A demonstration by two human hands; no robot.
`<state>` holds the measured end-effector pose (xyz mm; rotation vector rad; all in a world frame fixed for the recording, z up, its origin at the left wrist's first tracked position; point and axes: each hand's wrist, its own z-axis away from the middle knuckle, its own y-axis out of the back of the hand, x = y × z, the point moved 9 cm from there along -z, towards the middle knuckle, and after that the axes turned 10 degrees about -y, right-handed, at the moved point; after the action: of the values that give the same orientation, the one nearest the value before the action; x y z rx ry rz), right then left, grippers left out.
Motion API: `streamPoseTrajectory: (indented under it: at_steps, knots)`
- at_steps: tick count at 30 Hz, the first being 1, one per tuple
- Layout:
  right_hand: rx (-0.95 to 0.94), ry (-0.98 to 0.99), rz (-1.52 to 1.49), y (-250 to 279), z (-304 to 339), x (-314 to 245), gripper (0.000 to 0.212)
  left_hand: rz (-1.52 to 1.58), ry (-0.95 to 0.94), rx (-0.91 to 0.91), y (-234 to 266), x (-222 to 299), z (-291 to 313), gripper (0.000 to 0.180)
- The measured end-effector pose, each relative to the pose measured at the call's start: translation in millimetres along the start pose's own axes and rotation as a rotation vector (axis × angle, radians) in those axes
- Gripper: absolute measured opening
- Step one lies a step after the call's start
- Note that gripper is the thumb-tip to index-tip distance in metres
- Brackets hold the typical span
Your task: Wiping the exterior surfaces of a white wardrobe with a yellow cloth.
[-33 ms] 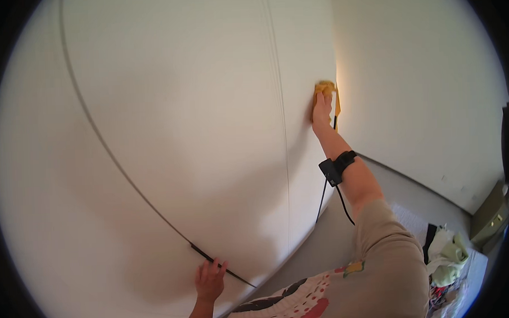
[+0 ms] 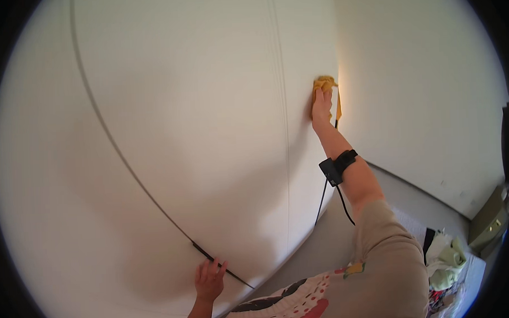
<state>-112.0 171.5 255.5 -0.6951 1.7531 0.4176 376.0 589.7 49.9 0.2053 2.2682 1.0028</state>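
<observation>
Far up on the right, my right hand (image 2: 321,107) presses a crumpled mustard-yellow cloth (image 2: 324,82) against a large white panelled surface (image 2: 208,104), close to its right edge. A loose end of the cloth hangs over that edge. Lower down, my left hand (image 2: 209,280) rests on the same surface with its fingers spread. Its fingertips lie over a narrow black strip (image 2: 204,251), which runs along the lower end of a long dark seam. A black device is strapped to my right forearm, with a cable hanging from it.
A pale wall (image 2: 414,86) rises to the right of the panels, with light glowing in the corner. Grey floor (image 2: 302,252) shows below. At lower right, light green and white fabric (image 2: 449,258) lies in a pile, near an olive-coloured box (image 2: 488,222).
My right hand and the yellow cloth sit slightly higher on the panel. The seam appears shifted a little to the right, while my left hand stays on the black strip.
</observation>
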Motion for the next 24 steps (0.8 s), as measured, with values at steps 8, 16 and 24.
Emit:
streamPoseTrajectory:
  at_steps: [8,16,24]
  knots:
    - [-0.068,0.706,-0.080,-18.5,78.2,-256.9,0.053,0.332,0.003,0.196,20.4,-21.7,-12.5,0.045]
    - [-0.082,1.188,0.007,22.7,257.9,-396.5,0.055,0.087,-0.071,0.402,93.8,-12.9,-47.0,0.034]
    - [0.010,1.220,0.006,-9.9,322.7,-504.4,0.057,-0.072,-0.004,0.434,159.3,-84.5,15.4,0.026]
